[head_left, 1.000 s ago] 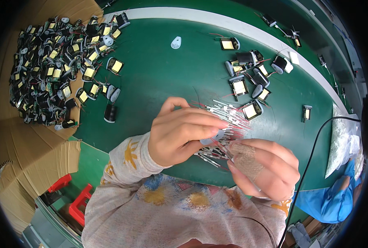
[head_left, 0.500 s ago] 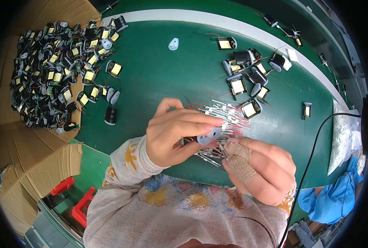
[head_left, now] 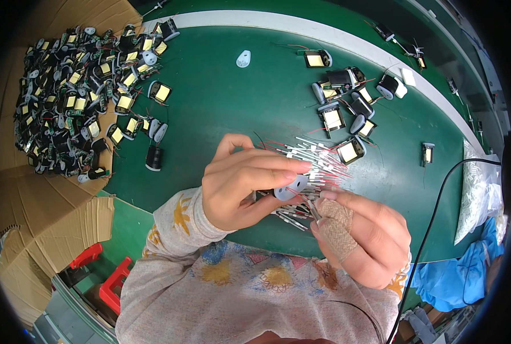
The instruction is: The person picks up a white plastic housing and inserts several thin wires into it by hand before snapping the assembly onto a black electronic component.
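Note:
My left hand [head_left: 238, 180] is closed round a part with a pale grey oval end cap [head_left: 290, 188]. Small holes show in the cap, and dark material behind it is mostly hidden by my fingers. A thin red wire [head_left: 299, 194] comes out of one hole toward my right hand [head_left: 364, 235]. That hand pinches the wire near the cap; tan tape [head_left: 337, 228] is wrapped round one of its digits. Beneath and beyond both hands lies a bundle of thin white-and-red leads [head_left: 318, 163] with white connectors, partly covered by the fingers.
An open cardboard box [head_left: 66, 215] at the left holds a heap of black parts [head_left: 66, 109] with yellow pads. Similar parts [head_left: 331, 117] lie at the back right. A loose grey cap [head_left: 243, 59] rests on the green table [head_left: 209, 92]. A black cable [head_left: 433, 223] crosses the right side.
Both hands keep nearly the same hold on the grey-capped part and its red wire. The whole view has shifted very slightly.

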Demonstrator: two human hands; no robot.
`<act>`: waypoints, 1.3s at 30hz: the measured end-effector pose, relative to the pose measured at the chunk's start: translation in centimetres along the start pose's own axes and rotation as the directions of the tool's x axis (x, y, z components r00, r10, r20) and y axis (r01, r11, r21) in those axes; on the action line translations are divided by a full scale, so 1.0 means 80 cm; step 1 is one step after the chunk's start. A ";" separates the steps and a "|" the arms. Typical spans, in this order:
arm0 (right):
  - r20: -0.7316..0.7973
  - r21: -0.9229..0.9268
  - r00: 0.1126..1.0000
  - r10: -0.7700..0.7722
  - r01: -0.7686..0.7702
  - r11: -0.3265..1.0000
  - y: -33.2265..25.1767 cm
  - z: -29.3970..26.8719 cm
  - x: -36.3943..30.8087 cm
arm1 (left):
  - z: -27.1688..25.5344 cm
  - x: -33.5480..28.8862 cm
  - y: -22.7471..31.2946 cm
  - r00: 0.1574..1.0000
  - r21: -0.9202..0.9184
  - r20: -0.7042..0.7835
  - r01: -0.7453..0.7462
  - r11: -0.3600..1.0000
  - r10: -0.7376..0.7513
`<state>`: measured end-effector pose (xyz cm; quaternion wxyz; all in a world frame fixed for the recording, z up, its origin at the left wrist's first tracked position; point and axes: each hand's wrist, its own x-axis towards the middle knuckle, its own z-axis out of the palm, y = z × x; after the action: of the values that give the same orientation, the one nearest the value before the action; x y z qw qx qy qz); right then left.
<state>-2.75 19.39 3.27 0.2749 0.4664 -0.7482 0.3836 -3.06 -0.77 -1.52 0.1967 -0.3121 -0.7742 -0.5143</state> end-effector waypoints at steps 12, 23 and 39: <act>-0.048 -0.036 0.998 -0.049 0.048 0.998 -0.001 0.003 0.000 | -0.002 0.000 0.002 1.000 0.007 0.001 -0.002 1.000 0.002; -0.080 -0.085 0.994 -0.076 0.069 0.994 0.000 0.008 0.000 | -0.002 0.000 0.002 1.000 0.004 -0.007 -0.002 1.000 0.002; -0.015 -0.005 1.000 -0.021 0.021 1.000 0.008 0.001 0.001 | 0.000 0.001 -0.001 0.998 0.047 -0.044 -0.033 0.998 0.035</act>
<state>-3.35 19.47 3.10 0.2855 0.4708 -0.7420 0.3824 -3.13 -0.77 -1.52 0.2299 -0.3089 -0.7760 -0.4996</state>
